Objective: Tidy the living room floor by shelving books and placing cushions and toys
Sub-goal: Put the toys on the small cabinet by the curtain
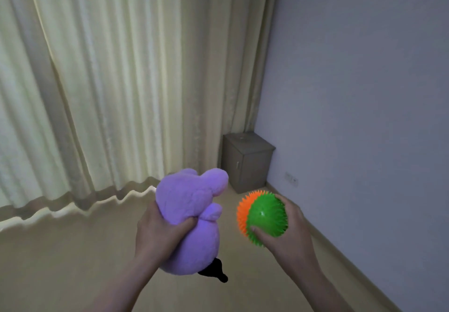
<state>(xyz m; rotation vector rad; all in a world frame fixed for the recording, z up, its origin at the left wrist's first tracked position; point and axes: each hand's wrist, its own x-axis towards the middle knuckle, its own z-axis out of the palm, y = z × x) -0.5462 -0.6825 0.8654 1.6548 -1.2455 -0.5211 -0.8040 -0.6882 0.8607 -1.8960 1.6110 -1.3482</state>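
Observation:
My left hand (160, 232) grips a purple plush toy (192, 212) around its middle, fingers sunk into the soft fabric, holding it up in front of me. A small black part (215, 271) sticks out below the plush. My right hand (289, 229) holds a spiky rubber ball (263, 214), half green and half orange, with fingers curled under it and the thumb on its near side. Both toys are held above the floor, about a hand's width apart.
A small grey cabinet (247, 161) stands in the corner beyond the toys. Long cream curtains (109, 88) hang to the floor on the left. A plain wall (364, 93) with a low socket (291, 179) runs along the right. Light wooden floor (73, 258) stretches below.

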